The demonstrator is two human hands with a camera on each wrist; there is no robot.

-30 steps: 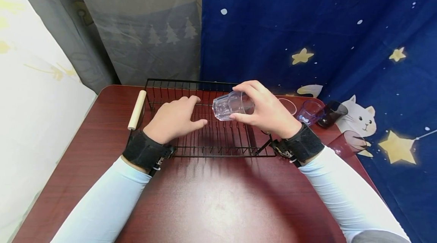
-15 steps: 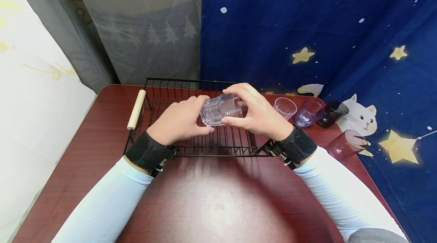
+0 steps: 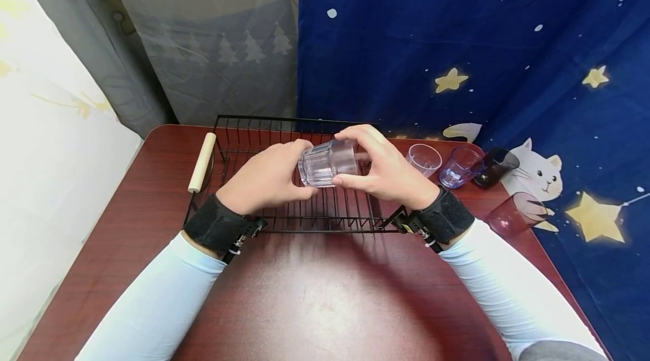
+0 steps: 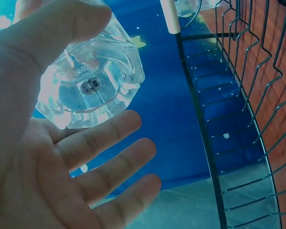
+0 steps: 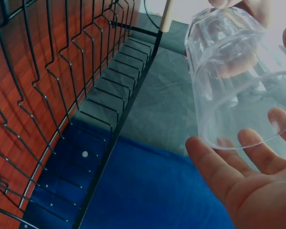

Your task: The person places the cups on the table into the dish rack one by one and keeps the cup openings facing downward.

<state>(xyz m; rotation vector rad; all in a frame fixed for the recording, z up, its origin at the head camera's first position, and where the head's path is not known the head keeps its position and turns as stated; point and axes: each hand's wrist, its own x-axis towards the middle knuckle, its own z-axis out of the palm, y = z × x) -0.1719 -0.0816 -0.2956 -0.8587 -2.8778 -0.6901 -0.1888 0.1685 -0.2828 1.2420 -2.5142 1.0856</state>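
Note:
A clear drinking glass (image 3: 321, 166) with a faceted lower part lies sideways in the air over the black wire dish rack (image 3: 325, 218). My left hand (image 3: 264, 176) pinches its base end between thumb and forefinger; the other fingers are spread below it in the left wrist view. Around the mouth end, my right hand (image 3: 390, 172) holds the glass with thumb and fingers. A dark round mark shows on the base of the glass (image 4: 93, 88) in the left wrist view. In the right wrist view, the fingertips sit at the rim of the glass (image 5: 236, 90).
To the right of the rack stand a clear glass (image 3: 424, 159), a blue-tinted glass (image 3: 459, 169), a dark glass (image 3: 495, 168) and a reddish glass (image 3: 517, 215). The rack has a wooden handle (image 3: 202, 162) at its left end. Curtains hang behind the reddish-brown table (image 3: 304, 293).
My right hand has moved left with the clear glass, and my left hand has come to take its base end. Over the last half second both hands have stayed almost still.

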